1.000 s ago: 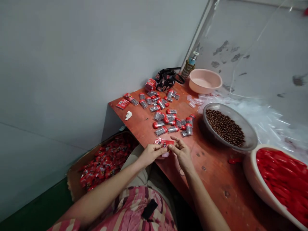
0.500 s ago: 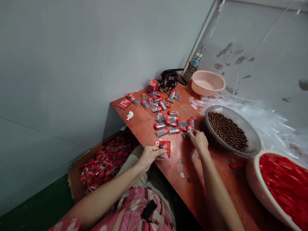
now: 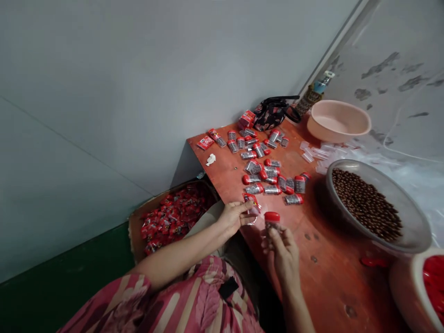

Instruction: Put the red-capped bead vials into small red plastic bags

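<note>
Forearms (image 3: pixel 183 255) extended; left hand (image 3: pixel 233 216) pinches red packet (image 3: pixel 255 209), right hand (image 3: pixel 286 249) (fingers (image 3: pixel 287 237) curled) clasps red-capped container (image 3: pixel 272 217).

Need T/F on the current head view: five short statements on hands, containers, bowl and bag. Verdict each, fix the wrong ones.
1. The right hand holds a clear red-capped container. True.
2. The gray bowl has dark brown balls in it. True.
3. The left hand is touching the gray bowl. False: it holds a red printed packet, well away from the bowl.
4. The black floral bag is in the cardboard box. False: the bag is on the table, by the wall; the box holds a heap of red packets.
5. Other red-capped containers lie on the table. True.
</note>
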